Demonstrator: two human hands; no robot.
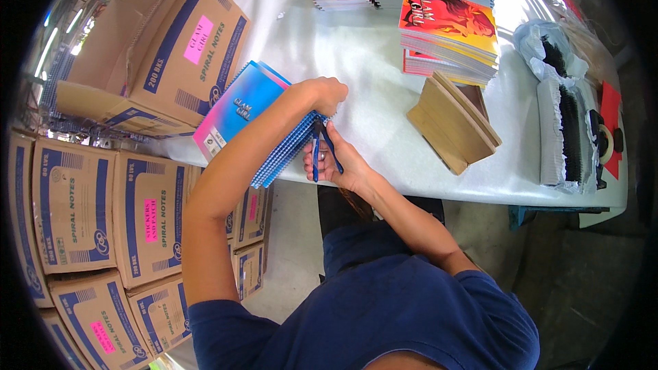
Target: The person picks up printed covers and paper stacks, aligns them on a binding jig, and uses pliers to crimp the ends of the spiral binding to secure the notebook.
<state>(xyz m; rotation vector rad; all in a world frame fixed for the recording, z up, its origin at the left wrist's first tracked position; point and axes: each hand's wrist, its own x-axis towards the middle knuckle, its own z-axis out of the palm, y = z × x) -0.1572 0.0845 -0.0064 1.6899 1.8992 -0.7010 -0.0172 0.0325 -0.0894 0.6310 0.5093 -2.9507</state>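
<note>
A stack of spiral notebooks with blue and pink covers lies at the table's near left edge. Blue coils run down its right side. My left hand is curled closed at the upper end of that coiled edge, its forearm crossing over the covers. Whatever its fingers grip, if anything, is hidden. Just below it, my right hand holds blue-handled pliers. Their handles are spread across the palm, and the dark jaws point up toward the coils, close to the topmost notebooks.
An open cardboard box stands left of the notebooks, with more cartons stacked below. Orange-covered notebooks sit farther back, behind a brown angled block. At right are a white box of black coils and a tape roll.
</note>
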